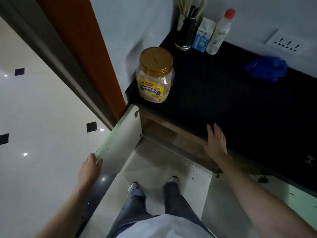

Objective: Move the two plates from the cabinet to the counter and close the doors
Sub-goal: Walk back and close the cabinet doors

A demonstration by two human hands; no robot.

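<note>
**Both cabinet doors open, no plates in sight yet**

The two plates cannot be seen: the cabinet's interior (164, 133) under the counter is dim, showing only a bare wooden shelf edge, and none stands on the black counter (231, 100). They are probably deeper inside or lower down. Plates are likely stiff, smooth, fairly heavy and breakable, so each is best taken by the rim with thumb on top and fingers beneath, and set down flat.

The left door (123, 140), a flat pale panel with metal hinges, stands swung wide open. The person's left hand (90, 166) grips its outer edge, fingers curled round it. The right hand (216, 143) lies open and flat, palm down, on the counter's front edge, holding nothing. The right door (211, 200) also stands open, near the person's right leg.

On the matt, dark counter sit a clear plastic jar of oat flakes (155, 75) with a round gold lid, near the left corner; a metal holder of chopsticks (186, 30), a small blue carton (203, 36) and a white bottle with a red cap (219, 31) together against the wall; and a crumpled blue cloth (267, 68) farther right. The floor is glossy pale tile.
</note>
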